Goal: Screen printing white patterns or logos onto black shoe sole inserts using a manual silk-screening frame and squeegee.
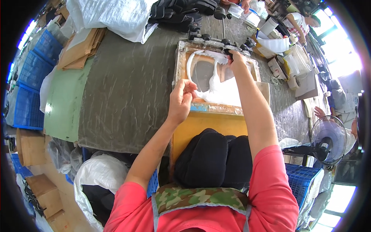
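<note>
A wooden printing frame [181, 62] lies on the worktable, its mesh smeared with white paste [218, 91]. My left hand [181, 98] pinches the near left edge of the frame, fingers closed on it. Reaching over the frame, my right hand [235, 60] grips its far edge next to the black clamp knobs [228, 43]. A stack of black pieces [212, 158] rests on a yellow board [201, 123] between my arms.
The grey-green worktable [127, 89] spreads left. White sacks [116, 15] and brown paper [79, 52] lie at its far end. Blue crates [34, 81] stand on the left, a fan [328, 139] on the right. Other people work at the far right.
</note>
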Tool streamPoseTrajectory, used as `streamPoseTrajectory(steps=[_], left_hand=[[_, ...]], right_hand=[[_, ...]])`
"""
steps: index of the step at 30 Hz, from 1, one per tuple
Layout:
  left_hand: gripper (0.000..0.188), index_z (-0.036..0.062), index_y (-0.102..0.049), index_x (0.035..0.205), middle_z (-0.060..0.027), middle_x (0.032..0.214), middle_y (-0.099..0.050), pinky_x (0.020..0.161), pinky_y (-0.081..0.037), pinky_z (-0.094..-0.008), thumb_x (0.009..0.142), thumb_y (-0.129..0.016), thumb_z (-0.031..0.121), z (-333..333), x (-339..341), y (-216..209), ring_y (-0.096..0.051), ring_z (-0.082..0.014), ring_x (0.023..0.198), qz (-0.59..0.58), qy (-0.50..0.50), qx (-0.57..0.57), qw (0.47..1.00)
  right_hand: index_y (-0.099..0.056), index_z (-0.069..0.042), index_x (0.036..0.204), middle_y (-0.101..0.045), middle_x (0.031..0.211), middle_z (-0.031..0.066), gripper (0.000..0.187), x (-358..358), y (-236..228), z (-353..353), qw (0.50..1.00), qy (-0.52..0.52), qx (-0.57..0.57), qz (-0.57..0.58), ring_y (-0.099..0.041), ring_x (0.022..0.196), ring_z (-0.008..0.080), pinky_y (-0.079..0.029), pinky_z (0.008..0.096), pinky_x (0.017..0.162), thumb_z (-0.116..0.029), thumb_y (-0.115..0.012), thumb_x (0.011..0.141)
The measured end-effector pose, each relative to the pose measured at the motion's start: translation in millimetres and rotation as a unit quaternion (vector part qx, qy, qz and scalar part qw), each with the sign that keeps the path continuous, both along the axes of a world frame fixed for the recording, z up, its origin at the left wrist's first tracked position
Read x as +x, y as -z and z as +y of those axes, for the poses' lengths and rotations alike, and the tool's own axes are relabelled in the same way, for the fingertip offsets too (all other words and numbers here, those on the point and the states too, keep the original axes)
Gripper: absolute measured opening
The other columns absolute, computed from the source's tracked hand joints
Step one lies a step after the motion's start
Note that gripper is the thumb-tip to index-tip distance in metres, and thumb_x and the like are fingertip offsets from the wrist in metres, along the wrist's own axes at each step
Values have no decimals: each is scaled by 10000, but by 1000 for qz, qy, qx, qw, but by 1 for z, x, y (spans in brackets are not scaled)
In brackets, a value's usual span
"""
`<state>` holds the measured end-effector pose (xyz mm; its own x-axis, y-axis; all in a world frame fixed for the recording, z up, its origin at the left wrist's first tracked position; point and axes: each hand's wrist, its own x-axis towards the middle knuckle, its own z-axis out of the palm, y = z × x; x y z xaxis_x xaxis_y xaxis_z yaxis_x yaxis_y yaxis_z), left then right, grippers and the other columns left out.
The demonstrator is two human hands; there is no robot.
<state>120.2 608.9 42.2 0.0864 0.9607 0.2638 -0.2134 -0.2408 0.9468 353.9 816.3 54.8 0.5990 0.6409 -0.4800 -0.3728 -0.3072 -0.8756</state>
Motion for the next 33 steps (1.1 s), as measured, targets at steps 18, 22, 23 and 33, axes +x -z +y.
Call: streamPoseTrajectory(steps=[18,22,23,33], left_hand=[[291,31,-522,980,-28,887,-554,713,-456,-218,814,-341,-124,0,-2,0,-518,-73,724,15,6,-6,1000],[296,33,-529,980,-28,879,-558,709,-459,-220,814,-340,-124,0,0,-1,-523,-74,719,10,13,-10,1000],[296,33,-529,980,-28,879,-558,709,-459,-220,814,-340,-124,0,-1,0,-523,-74,719,11,13,-11,1000],[300,31,-540,978,-25,861,-560,700,-455,-216,810,-337,-113,0,-5,1,-519,-72,712,26,6,-11,1000]], right_hand=[[-585,-34,617,-515,579,56,234,16,5,12,981,-68,-49,-176,-464,468,140,-382,303,426,-138,-786,678],[-629,-18,632,-590,601,85,265,29,9,16,967,-101,-72,-223,-545,505,174,-471,315,489,-216,-806,637],[-629,-25,632,-588,597,81,256,27,7,15,960,-119,-79,-240,-544,503,173,-469,312,490,-214,-801,641],[-514,-102,609,-388,529,-29,236,14,-18,-18,945,-217,-38,-242,-346,418,75,-262,254,374,-75,-725,712]])
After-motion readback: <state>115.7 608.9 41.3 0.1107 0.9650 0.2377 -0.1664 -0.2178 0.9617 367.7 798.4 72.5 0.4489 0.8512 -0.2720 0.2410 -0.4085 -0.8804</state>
